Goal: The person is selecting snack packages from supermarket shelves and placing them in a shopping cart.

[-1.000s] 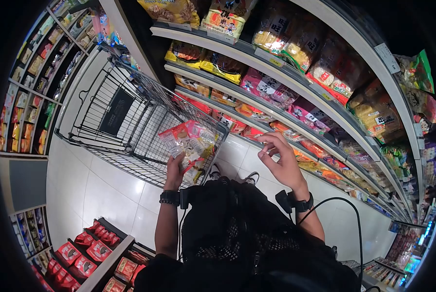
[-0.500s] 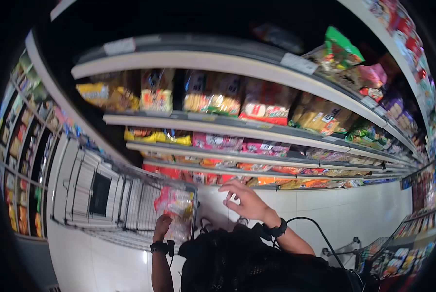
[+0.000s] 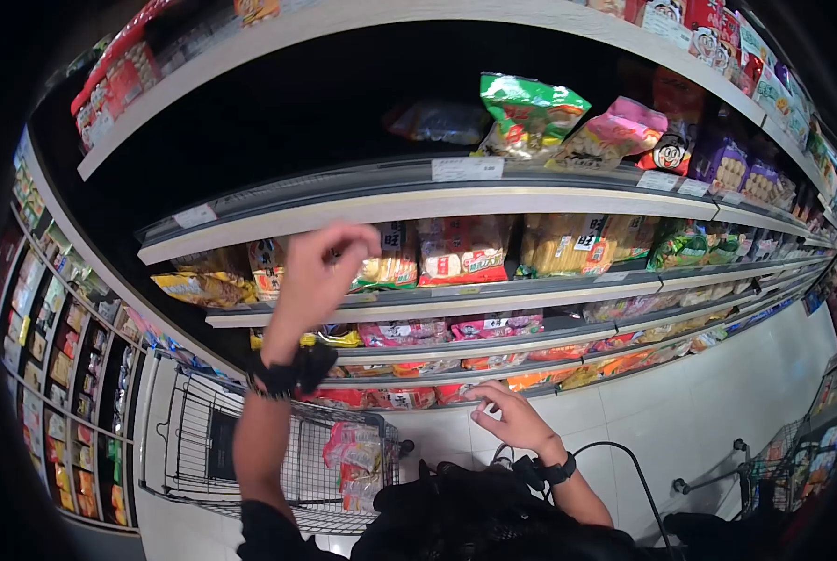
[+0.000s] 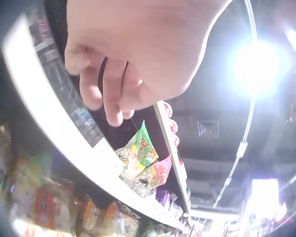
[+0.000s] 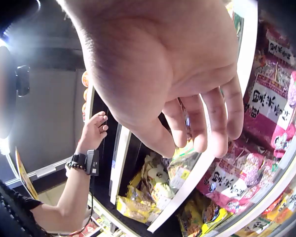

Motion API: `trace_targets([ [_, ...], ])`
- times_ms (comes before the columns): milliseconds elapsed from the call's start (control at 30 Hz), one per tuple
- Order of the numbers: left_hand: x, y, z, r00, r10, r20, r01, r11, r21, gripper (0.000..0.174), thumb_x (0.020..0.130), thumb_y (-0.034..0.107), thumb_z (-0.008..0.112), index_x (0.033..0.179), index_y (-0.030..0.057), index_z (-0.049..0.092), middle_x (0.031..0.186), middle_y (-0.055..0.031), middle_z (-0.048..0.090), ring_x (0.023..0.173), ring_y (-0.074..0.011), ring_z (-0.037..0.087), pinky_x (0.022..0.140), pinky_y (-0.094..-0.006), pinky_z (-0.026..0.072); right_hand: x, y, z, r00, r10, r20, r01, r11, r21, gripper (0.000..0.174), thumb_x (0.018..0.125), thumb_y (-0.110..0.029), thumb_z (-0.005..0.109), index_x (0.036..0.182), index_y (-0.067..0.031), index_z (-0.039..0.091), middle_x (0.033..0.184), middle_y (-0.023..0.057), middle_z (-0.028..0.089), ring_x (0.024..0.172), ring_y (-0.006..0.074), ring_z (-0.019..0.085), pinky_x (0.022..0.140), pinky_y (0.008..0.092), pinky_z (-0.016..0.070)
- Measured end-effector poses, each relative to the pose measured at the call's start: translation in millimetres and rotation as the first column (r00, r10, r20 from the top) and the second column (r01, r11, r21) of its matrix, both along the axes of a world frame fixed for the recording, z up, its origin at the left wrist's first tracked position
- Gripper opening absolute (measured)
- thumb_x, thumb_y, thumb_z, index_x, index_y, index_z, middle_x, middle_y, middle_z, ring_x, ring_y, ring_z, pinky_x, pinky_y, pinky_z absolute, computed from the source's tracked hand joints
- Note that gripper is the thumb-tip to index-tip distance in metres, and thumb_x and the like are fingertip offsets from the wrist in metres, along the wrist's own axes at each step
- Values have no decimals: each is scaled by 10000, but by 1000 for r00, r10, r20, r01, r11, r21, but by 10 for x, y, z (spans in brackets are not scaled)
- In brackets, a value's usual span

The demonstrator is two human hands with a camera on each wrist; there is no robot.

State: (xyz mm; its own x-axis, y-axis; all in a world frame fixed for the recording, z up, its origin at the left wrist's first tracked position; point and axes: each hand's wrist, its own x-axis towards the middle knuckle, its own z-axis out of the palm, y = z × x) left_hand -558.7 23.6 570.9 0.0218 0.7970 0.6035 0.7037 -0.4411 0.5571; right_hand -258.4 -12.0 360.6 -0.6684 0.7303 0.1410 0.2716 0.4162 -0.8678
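Observation:
In the head view my left hand is raised before the shelf row of bagged crackers, its fingers loosely bent with nothing in them. The left wrist view shows that hand above a green bag and a pink bag, touching neither. My right hand hangs lower, in front of the bottom shelves, empty and with relaxed fingers. The right wrist view has the same hand near pink packets. On the upper shelf stand the green bag and the pink bag.
A wire shopping cart with pink and clear bags inside stands at the lower left. Another cart is at the lower right. Shelf edges curve across the view, and a cable hangs beside my right arm.
My left hand has let go of the bag in the cart and risen to the shelves. The view has turned up and right along the shelves. My right hand stays low and empty.

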Motion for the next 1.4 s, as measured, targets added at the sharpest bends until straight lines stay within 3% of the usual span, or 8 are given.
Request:
trace_targets([
  [200, -173, 1205, 760, 742, 394, -542, -474, 881, -7, 293, 782, 289, 562, 967, 90, 673, 849, -125, 686, 830, -303, 660, 774, -385, 505, 537, 155, 29, 978, -189, -92, 188, 982, -19, 286, 828, -90, 642, 1102, -39, 580, 999, 69, 598, 827, 166, 602, 682, 284, 482],
  [267, -418, 1845, 863, 665, 275, -694, -696, 565, -443, 384, 791, 372, 569, 1049, 100, 653, 951, -130, 682, 865, -288, 659, 826, -383, 498, 712, 202, -10, 969, -222, -107, 220, 975, -30, 288, 827, -82, 641, 1106, -43, 581, 1015, 69, 606, 827, 160, 603, 684, 280, 482],
  [467, -383, 2220, 802, 760, 188, -622, -502, 777, -379, 396, 862, 387, 537, 1140, 114, 609, 1119, -102, 633, 883, -264, 654, 816, -361, 516, 1113, 339, -173, 941, -330, -78, 325, 943, -71, 291, 826, -94, 644, 1109, -53, 592, 1016, 65, 628, 803, 157, 625, 690, 276, 487],
  [867, -1095, 2228, 742, 625, -212, -751, -250, 857, -450, 420, 889, 351, 543, 1240, 120, 545, 1201, -90, 576, 907, -290, 640, 798, -386, 539, 1204, 624, -222, 965, -253, -69, 248, 966, -78, 286, 818, -88, 648, 1098, -57, 595, 986, 75, 646, 801, 175, 633, 686, 289, 488],
  [900, -999, 2103, 770, 968, -65, -241, -108, 760, -641, 432, 903, 354, 523, 1244, 89, 528, 1205, -112, 567, 929, -304, 637, 822, -390, 540, 1178, 651, -227, 968, -241, -74, 235, 968, -84, 286, 816, -83, 649, 1096, -57, 596, 984, 74, 645, 800, 176, 633, 685, 288, 487],
  [933, -894, 1975, 813, 921, 173, 348, 132, 703, -698, 446, 918, 357, 503, 1249, 58, 511, 1210, -134, 558, 951, -318, 634, 847, -393, 541, 1150, 678, -232, 972, -222, -72, 216, 973, -82, 286, 816, -83, 649, 1096, -57, 596, 984, 74, 645, 800, 176, 633, 685, 288, 487],
  [1267, -887, 796, 772, 595, 89, 799, 80, 982, -169, 357, 971, 156, 264, 1175, -103, 399, 1119, -248, 546, 939, -384, 634, 841, -438, 574, 699, 800, -205, 998, 23, -55, -25, 999, -29, 279, 810, -49, 652, 1084, -58, 597, 957, 73, 639, 782, 177, 622, 683, 290, 486],
  [1400, -1188, 420, 603, 352, -194, 916, 337, 939, 69, 413, 970, 182, 259, 1219, -143, 315, 1152, -335, 512, 1004, -438, 603, 861, -469, 555, 473, 775, -92, 994, 110, -26, -110, 994, -16, 284, 814, -46, 647, 1092, -56, 589, 952, 74, 639, 780, 178, 621, 691, 289, 484],
])
